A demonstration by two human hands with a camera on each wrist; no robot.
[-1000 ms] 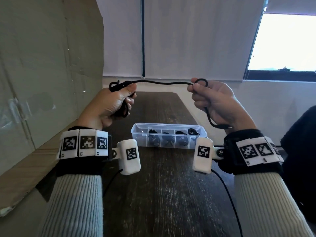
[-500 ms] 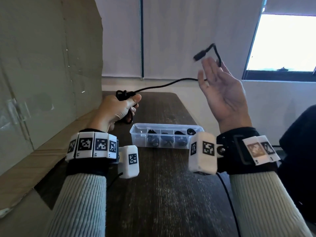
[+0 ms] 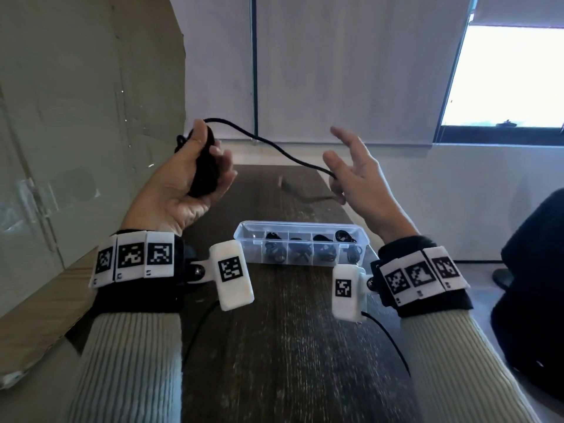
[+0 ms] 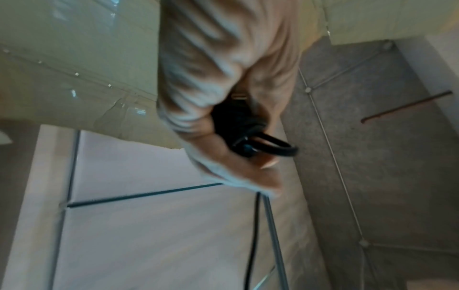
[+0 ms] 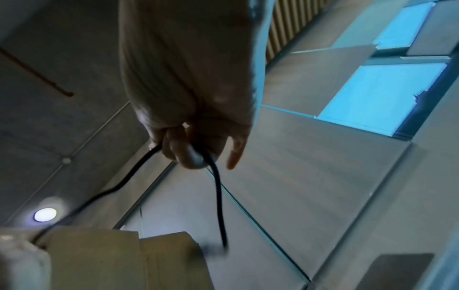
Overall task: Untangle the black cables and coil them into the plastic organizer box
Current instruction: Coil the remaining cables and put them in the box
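You're mid-coil above the organizer box (image 3: 300, 243) (four of its cells already hold cables): your left hand (image 3: 186, 181) clamps the wound black cable (image 3: 204, 166), your right hand (image 3: 357, 175), fingers spread, hooks its loose tail, so next wrap that tail onto the bundle

We can read no words, brands or numbers anywhere. We see only black-and-white square code markers on the white wristbands (image 3: 134, 257) and on the small white blocks (image 3: 231, 271) by both wrists.
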